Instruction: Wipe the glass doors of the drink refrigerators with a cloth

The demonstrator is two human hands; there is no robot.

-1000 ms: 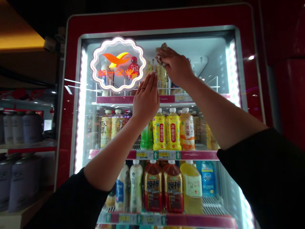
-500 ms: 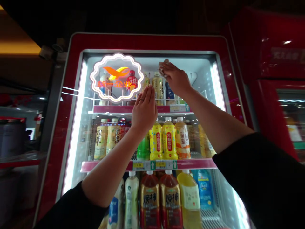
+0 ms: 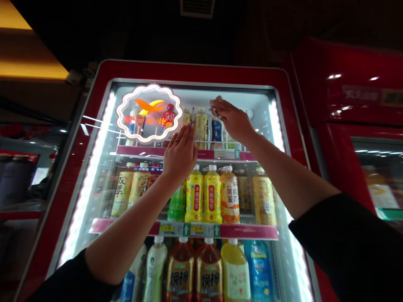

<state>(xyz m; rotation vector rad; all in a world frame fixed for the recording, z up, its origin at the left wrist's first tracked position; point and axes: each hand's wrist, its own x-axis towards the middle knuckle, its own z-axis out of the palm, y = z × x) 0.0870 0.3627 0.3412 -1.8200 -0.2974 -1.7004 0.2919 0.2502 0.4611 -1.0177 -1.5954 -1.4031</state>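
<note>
Pale cloth (image 3: 215, 102), all bunched up, sits right at the fingertips of the right hand (image 3: 233, 119), and that's the relation that matters: from that hand's knuckles it lies off to the left and a touch higher, up near the top of the glass door (image 3: 195, 93). Fingers are curled round it, so it's properly gripped. Can't really call a long axis, since it's a small blurry wad with part of it hidden behind the fingers. Left hand (image 3: 181, 153) is farther off, with the cloth up and to the right of its fingertips. That one's flat, holding nothing, fingers together and pointing up, and it looks like the palm is resting on the glass, just below and right of the glowing sign (image 3: 150, 107). Below and right of the left hand you've got the yellow bottles (image 3: 194, 197) behind the door. Compared with a second ago, the hands have spread: cloth and left fingertips were close together then, and now there's a clear gap. Right hand has slid rightward past the gold bottle (image 3: 201, 128), so the cloth is now above the blue-label one (image 3: 217, 130). View's tipped up too, so a ceiling vent (image 3: 197, 7) shows high above both hands.
</note>
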